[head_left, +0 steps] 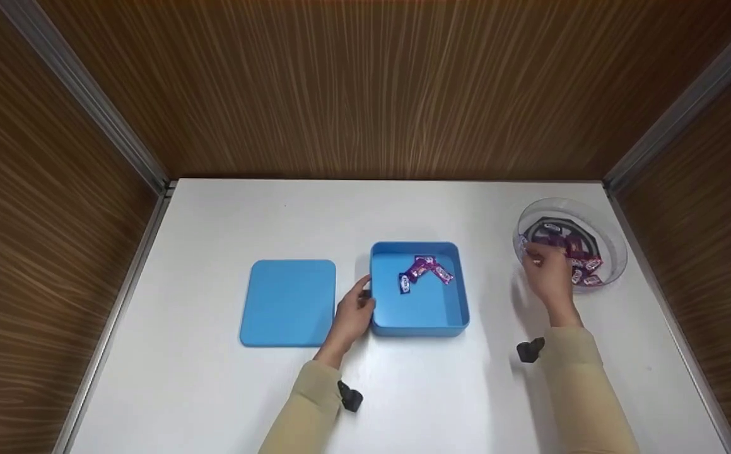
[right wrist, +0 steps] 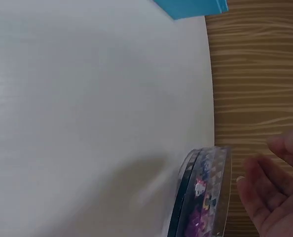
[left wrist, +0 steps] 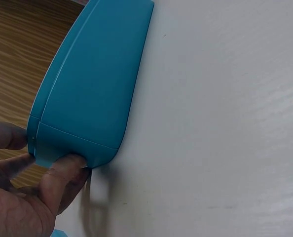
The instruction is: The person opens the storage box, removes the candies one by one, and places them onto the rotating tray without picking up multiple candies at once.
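A blue square box (head_left: pixel 419 331) stands uncovered, with several small purple-wrapped candies (head_left: pixel 425 268) inside toward its far side. My left hand (head_left: pixel 354 312) rests against the outside of the box's left wall. In the left wrist view, thumb and fingers touch the blue box (left wrist: pixel 92 84) at its rounded corner. My right hand (head_left: pixel 548 271) is over the near left rim of a clear round bowl (head_left: pixel 617 252) holding more wrapped candies (head_left: pixel 583 265). Loosely bent fingers of the right hand (right wrist: pixel 279 192) show beside the bowl (right wrist: pixel 218 192), nothing visible between them.
A flat blue lid (head_left: pixel 287 302) lies on the white table (head_left: pixel 441 391) left of the box. Wood-grain panels (head_left: pixel 378 88) rise at the back and both sides. The bowl is near the table's right edge.
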Tool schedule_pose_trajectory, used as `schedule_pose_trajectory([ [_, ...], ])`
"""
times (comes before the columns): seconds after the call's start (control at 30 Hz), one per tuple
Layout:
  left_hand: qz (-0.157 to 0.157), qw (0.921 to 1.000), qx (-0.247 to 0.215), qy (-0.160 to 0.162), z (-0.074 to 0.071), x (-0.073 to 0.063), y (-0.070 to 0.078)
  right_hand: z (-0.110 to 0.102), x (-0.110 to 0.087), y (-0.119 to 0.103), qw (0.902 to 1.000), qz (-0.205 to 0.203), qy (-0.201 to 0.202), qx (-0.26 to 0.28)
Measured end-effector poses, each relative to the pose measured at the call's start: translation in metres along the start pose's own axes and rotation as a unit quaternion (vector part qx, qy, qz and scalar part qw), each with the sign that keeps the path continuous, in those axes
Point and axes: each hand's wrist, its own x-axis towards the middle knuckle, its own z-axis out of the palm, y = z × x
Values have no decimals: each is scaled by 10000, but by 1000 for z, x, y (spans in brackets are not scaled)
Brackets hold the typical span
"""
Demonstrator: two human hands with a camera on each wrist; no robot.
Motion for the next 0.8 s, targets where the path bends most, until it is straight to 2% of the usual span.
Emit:
schedule_pose_trajectory([
  [0.13, -18, 10000, 10, 2, 0, 1, 0, 9, -8, -16, 9978, -514, -312, 281],
  [0.37, -44, 10000, 44, 16, 1, 1, 1, 28, -25, -50, 9868, -1273, -972, 244],
  [0.63, -19, 10000, 20, 17, 0, 0, 2, 51, -43, -83, 9744, -1417, -1746, -67],
  [0.8, 1, 10000, -3, 10, 0, 0, 2, 69, -53, -95, 9629, -1456, -2246, -338],
])
